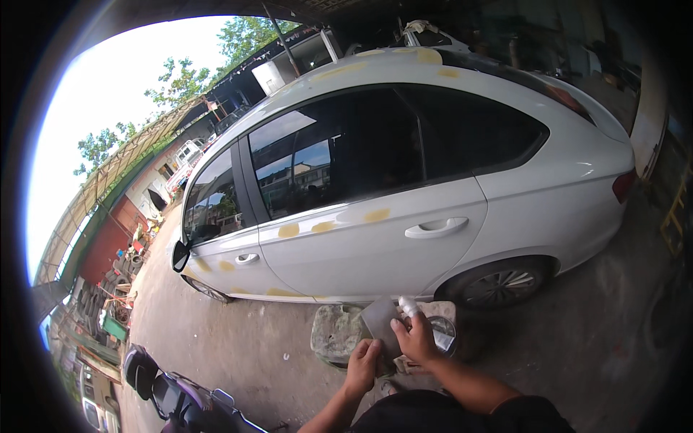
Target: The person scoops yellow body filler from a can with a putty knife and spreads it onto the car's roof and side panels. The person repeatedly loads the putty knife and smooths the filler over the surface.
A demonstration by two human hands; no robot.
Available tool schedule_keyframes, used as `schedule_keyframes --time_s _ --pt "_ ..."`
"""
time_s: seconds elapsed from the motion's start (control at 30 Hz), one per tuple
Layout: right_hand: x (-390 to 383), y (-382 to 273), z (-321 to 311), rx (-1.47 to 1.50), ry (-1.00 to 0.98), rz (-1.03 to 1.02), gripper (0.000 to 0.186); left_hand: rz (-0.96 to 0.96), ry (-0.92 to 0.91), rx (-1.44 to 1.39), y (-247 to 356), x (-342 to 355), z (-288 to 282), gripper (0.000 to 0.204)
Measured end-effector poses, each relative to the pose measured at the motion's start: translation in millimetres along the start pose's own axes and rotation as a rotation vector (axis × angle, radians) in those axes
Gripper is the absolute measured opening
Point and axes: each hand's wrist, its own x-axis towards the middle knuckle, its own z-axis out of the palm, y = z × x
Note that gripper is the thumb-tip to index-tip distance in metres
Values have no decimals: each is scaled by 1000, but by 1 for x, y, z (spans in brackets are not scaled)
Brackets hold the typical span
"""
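In front of me I hold a thin grey sheet (380,320) that looks like sandpaper, gripped at its lower edge by my left hand (361,366). My right hand (416,341) is closed on the sheet's right side. White wrapping (408,305) covers a finger of that hand. Beyond my hands stands a white car (361,256), side on, with several yellow filler patches (376,215) on its doors, lower sill and roof. Below the hands, a round dark-rimmed container (450,333) shows partly behind my right hand.
A worn, pale block (336,333) sits on the concrete floor beside the container. At the lower left stands a motor scooter (180,397). Stacked tyres (94,307) and a green bin (114,325) line the left side. The car's rear wheel (502,283) is close by.
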Motion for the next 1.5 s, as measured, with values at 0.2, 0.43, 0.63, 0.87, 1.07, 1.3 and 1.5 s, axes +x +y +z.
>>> schedule_keyframes --time_s 0.2,0.43,0.63,0.87,1.07,1.3,1.5 --pt "41 -4 5 16 60 85 50 121 -93 258 3 -5 8 26" --pt "41 4 -7 13 -88 59 56 87 -111 -15 1 5 -20 29" --pt "-14 16 21 48 -354 236 52 -120 28 28 -7 14 -32 17" --pt "-19 120 -54 -172 -88 245 36 -135 211 6 -28 8 -68 12" --pt "-42 178 -85 -482 -246 556 34 -209 185 11 -39 8 -95 28" --pt "-51 201 -73 -472 -370 642 44 -194 111 66 -35 14 -115 37" --pt "-50 208 -31 -887 -626 524 49 -302 84 0 -42 38 -151 24"
